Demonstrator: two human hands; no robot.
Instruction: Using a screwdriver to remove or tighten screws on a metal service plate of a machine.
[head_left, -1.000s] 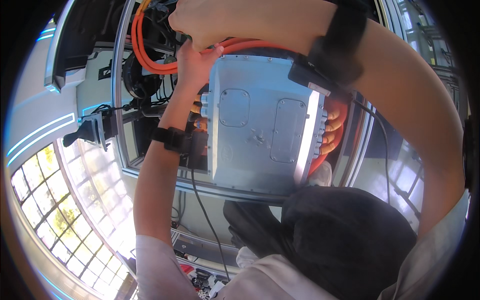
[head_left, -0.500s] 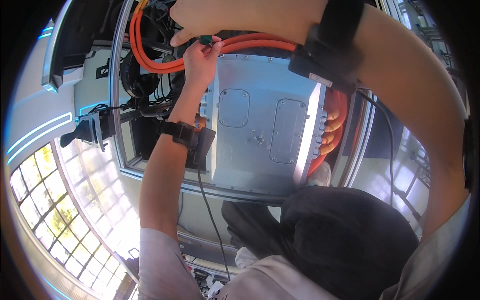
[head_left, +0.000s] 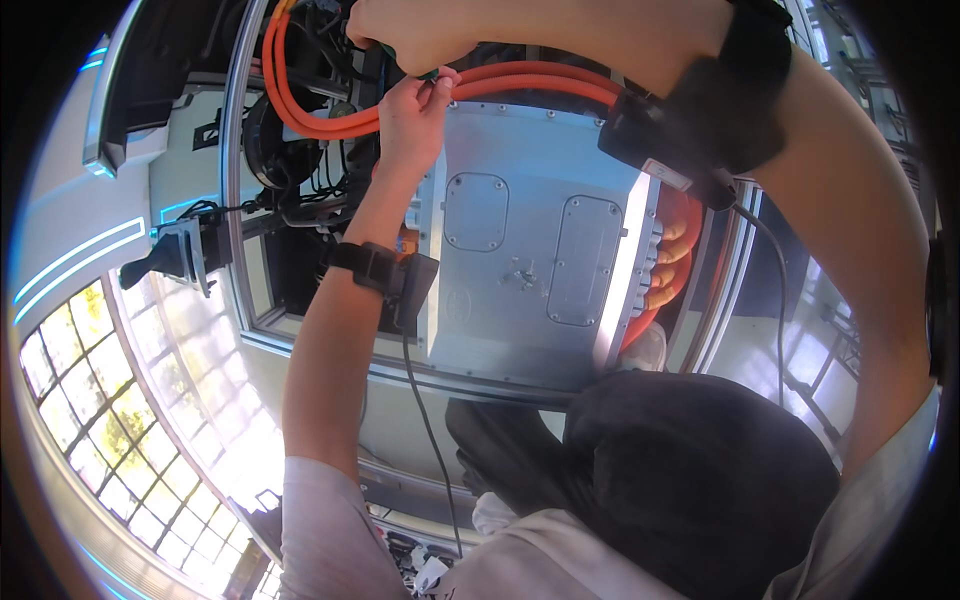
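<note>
At the top of the head view, my right hand (head_left: 415, 35) is curled round a green object (head_left: 431, 74), mostly hidden by the fingers. Its kind is too covered to tell. Just below, my left hand (head_left: 412, 122) has thumb and fingers pinched together beside the green object's visible end; what sits in the pinch is hidden. Two thick orange cables (head_left: 520, 78) pass beside both hands, along the far edge of a grey metal housing (head_left: 480, 295). The left wrist lies near the housing's far left corner.
An aluminium profile frame (head_left: 232, 130) surrounds the housing. Dark hoses and wiring (head_left: 300, 190) crowd its left side. More orange cables (head_left: 676, 260) enter connectors on the right. Thin black cables (head_left: 430, 440) trail from the boxes strapped to my wrists.
My right hand has come nearer my left hand, its fingers now curled in where the thumb was stretched out. My left hand has shifted slightly right and up.
</note>
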